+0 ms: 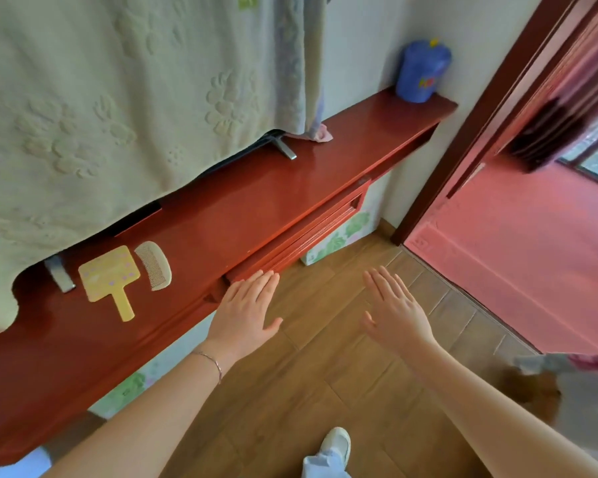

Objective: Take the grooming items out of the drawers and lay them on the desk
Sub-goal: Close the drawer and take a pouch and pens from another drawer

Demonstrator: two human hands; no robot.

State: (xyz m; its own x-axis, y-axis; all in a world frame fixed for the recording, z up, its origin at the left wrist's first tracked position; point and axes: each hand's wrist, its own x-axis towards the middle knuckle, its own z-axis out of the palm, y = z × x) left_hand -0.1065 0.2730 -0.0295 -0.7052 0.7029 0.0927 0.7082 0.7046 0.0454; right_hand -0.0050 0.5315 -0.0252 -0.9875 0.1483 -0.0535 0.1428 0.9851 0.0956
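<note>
Head view: the yellow hand mirror (pixel 109 279) and pale comb (pixel 153 265) lie side by side near the desk (pixel 242 205) front edge. Left hand (pixel 247 310), fingers flat, presses the drawer front (pixel 292 236); right hand (pixel 396 310) hovers spread, empty. Both items look light and rigid; the mirror's handle suits gripping.

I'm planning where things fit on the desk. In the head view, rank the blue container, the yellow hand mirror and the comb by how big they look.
1. Yellow hand mirror
2. Blue container, close to the mirror in apparent size and farther from the camera, so this order is unsure
3. Comb, clearly smallest
</note>
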